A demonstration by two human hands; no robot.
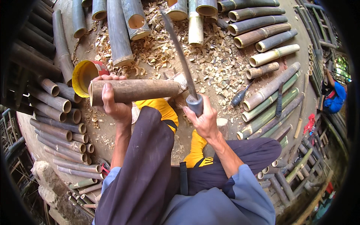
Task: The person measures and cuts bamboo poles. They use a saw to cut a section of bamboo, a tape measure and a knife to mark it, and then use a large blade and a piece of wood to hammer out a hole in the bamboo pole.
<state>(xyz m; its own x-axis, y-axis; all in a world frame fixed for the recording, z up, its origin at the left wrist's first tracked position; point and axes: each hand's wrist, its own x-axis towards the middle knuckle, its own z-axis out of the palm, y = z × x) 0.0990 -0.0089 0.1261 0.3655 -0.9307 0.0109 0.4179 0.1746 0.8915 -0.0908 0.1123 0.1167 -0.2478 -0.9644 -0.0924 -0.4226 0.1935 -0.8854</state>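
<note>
My left hand (115,101) is wrapped round a brown bamboo tube (138,90), held level in front of me with its hollow end to the left. The tube's right end tapers to pale, freshly cut wood. My right hand (204,120) grips a machete (180,56) by its grey round handle, the long dark blade pointing up and away. The blade passes close to the tube's cut end; whether they touch I cannot tell. Behind my left hand stands a yellow and red can (80,79), tilted with its open mouth showing.
Bamboo chips (221,73) cover the ground ahead. Stacked bamboo tubes (56,129) line the left, and more bamboo tubes (268,41) lie at the right. A dark-handled tool (240,97) rests among the chips. A short wooden stump (222,125) is beside my yellow-socked feet (197,148).
</note>
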